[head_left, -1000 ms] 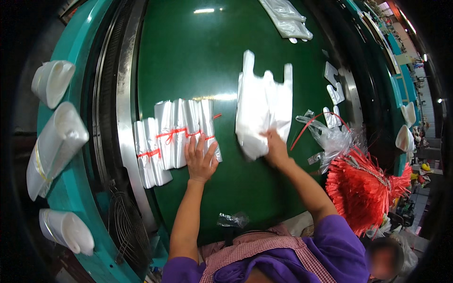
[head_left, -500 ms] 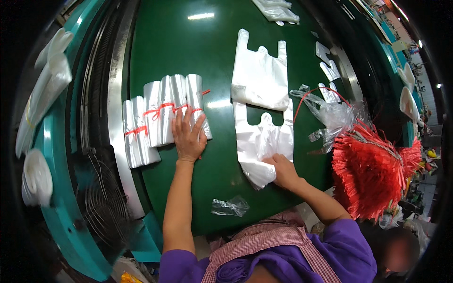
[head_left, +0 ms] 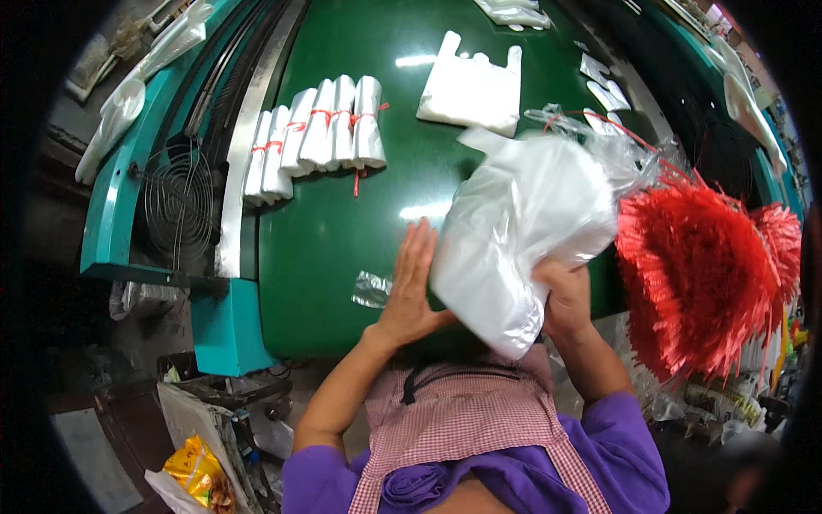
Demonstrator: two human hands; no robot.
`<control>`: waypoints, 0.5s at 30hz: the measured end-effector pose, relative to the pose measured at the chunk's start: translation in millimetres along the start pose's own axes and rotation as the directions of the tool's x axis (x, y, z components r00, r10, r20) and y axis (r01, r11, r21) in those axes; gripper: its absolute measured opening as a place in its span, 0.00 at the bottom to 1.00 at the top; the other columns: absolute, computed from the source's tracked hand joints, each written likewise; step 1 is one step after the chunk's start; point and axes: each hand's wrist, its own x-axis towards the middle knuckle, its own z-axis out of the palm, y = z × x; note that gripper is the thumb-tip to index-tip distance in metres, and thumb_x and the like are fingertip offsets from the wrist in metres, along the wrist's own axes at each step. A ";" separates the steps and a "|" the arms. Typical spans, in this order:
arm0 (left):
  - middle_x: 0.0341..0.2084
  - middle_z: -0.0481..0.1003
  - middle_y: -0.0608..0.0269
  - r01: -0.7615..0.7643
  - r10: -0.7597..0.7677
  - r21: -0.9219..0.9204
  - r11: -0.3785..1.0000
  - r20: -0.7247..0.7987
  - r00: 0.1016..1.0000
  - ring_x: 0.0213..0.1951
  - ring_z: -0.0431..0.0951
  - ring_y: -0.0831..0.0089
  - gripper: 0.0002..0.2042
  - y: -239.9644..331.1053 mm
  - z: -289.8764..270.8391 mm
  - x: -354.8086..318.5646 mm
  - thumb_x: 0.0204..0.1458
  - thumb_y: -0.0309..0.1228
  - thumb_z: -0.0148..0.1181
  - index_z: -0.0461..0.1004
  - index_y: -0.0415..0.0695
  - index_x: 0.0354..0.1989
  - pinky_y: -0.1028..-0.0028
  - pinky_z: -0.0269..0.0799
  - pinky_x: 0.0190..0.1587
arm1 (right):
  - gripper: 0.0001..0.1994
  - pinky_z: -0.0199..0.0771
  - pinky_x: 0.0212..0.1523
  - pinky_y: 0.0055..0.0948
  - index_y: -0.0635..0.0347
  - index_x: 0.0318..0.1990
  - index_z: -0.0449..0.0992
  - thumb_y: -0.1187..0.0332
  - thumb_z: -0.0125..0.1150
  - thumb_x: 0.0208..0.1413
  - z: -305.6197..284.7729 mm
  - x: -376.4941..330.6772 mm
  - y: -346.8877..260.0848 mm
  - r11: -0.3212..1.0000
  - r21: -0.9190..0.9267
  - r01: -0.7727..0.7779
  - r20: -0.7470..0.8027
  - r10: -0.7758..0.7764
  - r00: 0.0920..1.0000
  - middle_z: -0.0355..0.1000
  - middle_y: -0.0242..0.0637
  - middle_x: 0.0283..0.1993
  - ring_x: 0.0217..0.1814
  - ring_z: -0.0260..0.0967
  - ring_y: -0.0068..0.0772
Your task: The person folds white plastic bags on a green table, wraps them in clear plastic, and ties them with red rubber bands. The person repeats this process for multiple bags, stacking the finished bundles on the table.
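Note:
My right hand (head_left: 565, 295) grips a stack of white plastic carrier bags (head_left: 518, 218), lifted and bent over the near part of the green table. Beside the stack's left edge is my left hand (head_left: 413, 287), its fingers stretched out and the thumb spread toward the stack. Another white stack of T-shirt bags (head_left: 475, 84) lies flat farther back, handles pointing away. To the left, several rolled bundles of bags (head_left: 325, 128) sit side by side, bound with red ties. A small crumpled clear plastic piece (head_left: 372, 289) rests on the table just left of my left hand.
A big bunch of red plastic strips (head_left: 698, 274) hangs at the right, near crumpled clear plastic (head_left: 621, 154). Small white cut-outs (head_left: 606, 92) lie along the right side. A metal rail and wire fan guard (head_left: 178, 206) border the left of the green surface (head_left: 317, 248).
My right hand has picked up the nearer bag stack and swung it right and toward me. My left hand has left the rolled bundles and come near the stack. The view has shifted.

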 end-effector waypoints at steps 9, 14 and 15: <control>0.34 0.75 0.59 0.560 -0.669 -0.737 0.378 0.200 0.715 0.27 0.78 0.74 0.15 9.6 -17.1 -19.7 0.60 0.34 0.48 0.63 0.37 0.50 0.76 0.74 0.28 | 0.26 0.63 0.58 0.36 0.67 0.59 0.60 0.57 0.50 0.60 1.5 29.8 0.3 0.946 -0.313 -0.080 0.246 0.163 0.955 0.64 0.48 0.58 0.60 0.62 0.40; 0.37 0.75 0.53 0.630 -0.741 -0.700 0.336 0.217 0.635 0.34 0.78 0.71 0.25 -4.8 -20.8 -103.7 0.59 0.28 0.45 0.48 0.41 0.65 0.72 0.76 0.39 | 0.38 0.49 0.64 0.48 0.61 0.61 0.60 0.58 0.68 0.40 -102.4 -34.9 25.1 -0.022 -0.794 0.607 0.587 0.233 0.776 0.53 0.48 0.65 0.68 0.48 0.51; 0.38 0.75 0.53 0.593 -0.714 -0.724 0.352 0.201 0.670 0.36 0.77 0.71 0.25 -3.8 -22.2 -111.0 0.59 0.27 0.45 0.48 0.41 0.65 0.72 0.76 0.41 | 0.41 0.41 0.66 0.53 0.54 0.63 0.57 0.59 0.69 0.38 -110.2 -46.4 25.7 -0.055 -0.838 0.543 0.493 0.349 0.797 0.45 0.44 0.69 0.72 0.38 0.49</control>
